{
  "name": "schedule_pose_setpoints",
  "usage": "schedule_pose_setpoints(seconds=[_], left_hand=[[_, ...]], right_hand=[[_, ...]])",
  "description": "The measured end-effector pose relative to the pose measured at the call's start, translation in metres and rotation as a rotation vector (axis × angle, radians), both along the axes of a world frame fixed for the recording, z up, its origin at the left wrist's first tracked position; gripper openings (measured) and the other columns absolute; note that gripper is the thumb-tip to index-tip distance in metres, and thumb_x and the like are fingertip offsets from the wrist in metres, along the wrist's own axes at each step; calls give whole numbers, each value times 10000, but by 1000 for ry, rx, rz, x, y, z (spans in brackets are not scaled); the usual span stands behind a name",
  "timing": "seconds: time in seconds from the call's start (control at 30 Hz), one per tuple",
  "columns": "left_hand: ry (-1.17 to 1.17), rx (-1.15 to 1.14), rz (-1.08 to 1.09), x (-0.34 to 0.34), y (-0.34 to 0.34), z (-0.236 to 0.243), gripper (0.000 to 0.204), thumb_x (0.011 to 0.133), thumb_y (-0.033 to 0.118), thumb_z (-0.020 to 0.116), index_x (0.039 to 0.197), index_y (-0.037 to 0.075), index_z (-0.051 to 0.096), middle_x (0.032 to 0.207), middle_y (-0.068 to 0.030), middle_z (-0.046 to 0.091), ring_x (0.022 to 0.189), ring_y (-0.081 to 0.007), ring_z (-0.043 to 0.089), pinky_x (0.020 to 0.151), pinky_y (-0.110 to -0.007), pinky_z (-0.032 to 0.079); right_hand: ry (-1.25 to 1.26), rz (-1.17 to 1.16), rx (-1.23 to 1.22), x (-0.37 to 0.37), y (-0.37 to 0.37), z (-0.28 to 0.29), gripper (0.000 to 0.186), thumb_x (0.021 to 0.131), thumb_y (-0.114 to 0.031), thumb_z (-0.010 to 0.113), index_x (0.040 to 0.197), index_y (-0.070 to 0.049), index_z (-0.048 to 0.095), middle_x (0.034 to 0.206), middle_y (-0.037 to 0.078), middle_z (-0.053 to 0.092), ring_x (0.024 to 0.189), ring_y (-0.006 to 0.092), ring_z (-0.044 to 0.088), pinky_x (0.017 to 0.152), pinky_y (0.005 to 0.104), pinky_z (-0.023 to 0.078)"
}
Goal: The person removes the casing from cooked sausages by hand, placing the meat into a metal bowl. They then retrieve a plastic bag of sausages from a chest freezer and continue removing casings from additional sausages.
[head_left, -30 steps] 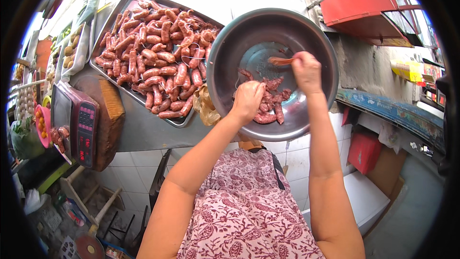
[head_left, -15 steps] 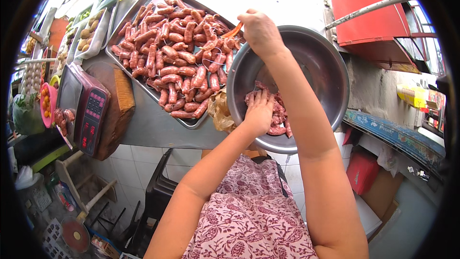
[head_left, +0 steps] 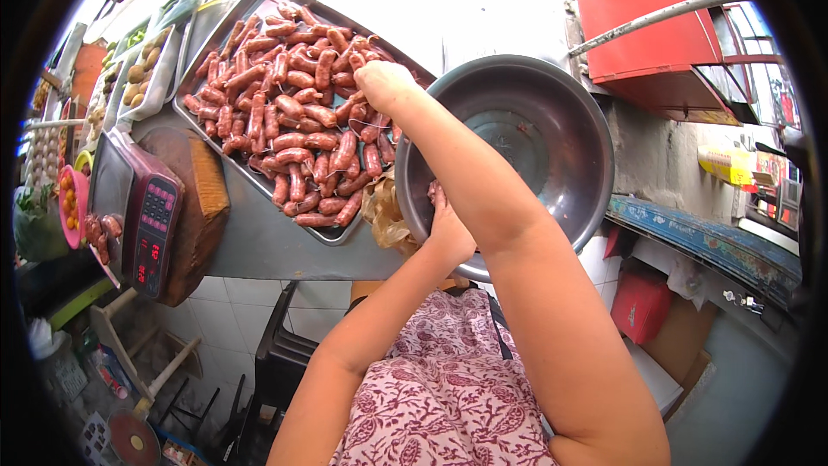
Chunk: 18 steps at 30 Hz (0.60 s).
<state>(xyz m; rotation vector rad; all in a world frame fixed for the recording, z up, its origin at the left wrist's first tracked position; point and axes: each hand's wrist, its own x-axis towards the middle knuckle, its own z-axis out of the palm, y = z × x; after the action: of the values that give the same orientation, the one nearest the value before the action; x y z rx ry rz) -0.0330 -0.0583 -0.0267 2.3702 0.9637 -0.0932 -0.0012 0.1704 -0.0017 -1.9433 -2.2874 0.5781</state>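
1. Spanning the grey basin, right forearm puts right hand at the tied sausages, near the right corner of the metal tray; fingers curled, hold hidden, can't tell.
2. Left hand at basin's near-left edge; finger opening and hold can't tell.
3. Risks: snagged string could drag sausages off tray; pressing the rim could tip basin over tabletop's near edge.

scale | red lit digits, unclear | yellow package | print illegible
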Motion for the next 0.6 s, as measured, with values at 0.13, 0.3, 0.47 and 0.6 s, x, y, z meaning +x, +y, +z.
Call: schedule_pose_setpoints(seconds=[0.13, 0.3, 0.47, 0.6], left_hand=[[-39, -21, 94, -22, 4, 11, 680, 848, 83, 575, 1490, 141, 358, 1472, -284, 341, 1355, -457, 363, 1129, -508, 299], [75, -45, -3, -16, 24, 16, 705, 793, -6, 540, 1470, 135, 403, 1476, -289, 317, 1315, -479, 393, 1070, -506, 378], [-31, -15, -88, 7, 53, 5, 539, 758, 15, 609, 1290, 81, 562, 1234, -203, 520, 1073, -362, 583, 858, -423, 546], [-65, -14, 28, 24, 92, -8, 341, 812, 60, 587, 1153, 47, 589, 1101, -187, 577, 986, -363, 627, 841, -446, 543]], right_hand=[[153, 148, -97, 33, -6, 20, 203, 843, -52, 573, 975, -51, 728, 971, 193, 701, 941, 329, 685, 821, 411, 549], [446, 113, 393, 90, -79, 48, 230, 743, 64, 584, 933, -1, 696, 920, 200, 676, 840, 362, 664, 761, 409, 527], [314, -417, 139, 148, -217, 39, 127, 788, 16, 607, 912, 15, 635, 904, 202, 664, 862, 394, 649, 773, 447, 526], [107, -609, -330, 125, -308, 5, 467, 778, -32, 645, 1216, 15, 490, 881, 266, 650, 905, 431, 644, 818, 497, 514]])
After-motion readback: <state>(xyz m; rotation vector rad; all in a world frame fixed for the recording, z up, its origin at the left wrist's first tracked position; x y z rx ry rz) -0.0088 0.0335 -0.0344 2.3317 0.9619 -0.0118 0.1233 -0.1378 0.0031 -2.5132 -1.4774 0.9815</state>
